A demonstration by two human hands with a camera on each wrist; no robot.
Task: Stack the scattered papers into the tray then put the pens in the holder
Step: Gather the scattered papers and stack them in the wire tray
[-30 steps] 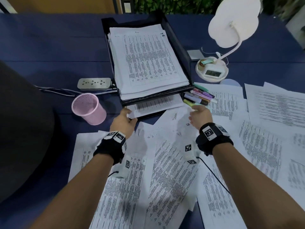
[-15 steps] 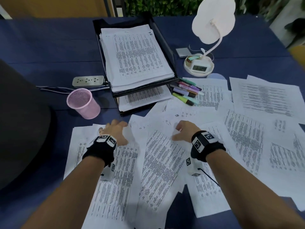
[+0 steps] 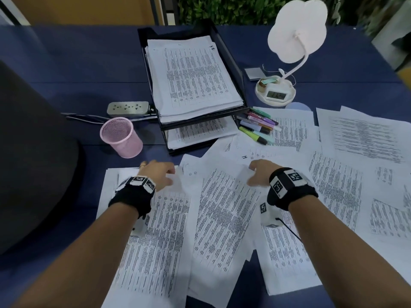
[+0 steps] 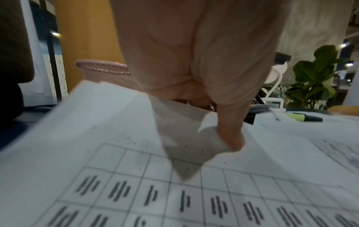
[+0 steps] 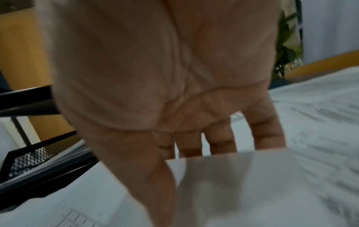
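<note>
The black two-tier tray (image 3: 231,70) at twelve o'clock already carries a thick stack on top and more sheets on its lower shelf, so I'd judge the paper job partly done; a wide spread of loose papers (image 3: 224,210) still covers the near half of the table (image 3: 66,70), fanning from six o'clock out to three. The pens (image 3: 259,127) lie in a small heap just right of the tray, at about one o'clock, resting partly on a sheet, and the pink mesh holder (image 3: 121,137) at ten o'clock looks to have nothing in it, so that half seems untouched. The left hand (image 3: 156,174) pinches the far corner of a sheet, thumb on top and fingers (image 4: 196,99) curled beneath, the corner lifted off the pile. The right hand (image 3: 259,173) has its fingers (image 5: 267,133) apart and reaching down behind a sheet's raised edge; whether they grip it I cannot tell. There is bare table between holder and tray, and a clear run forward to the tray's open front; the lamp (image 3: 289,63) crowds the two o'clock side.
</note>
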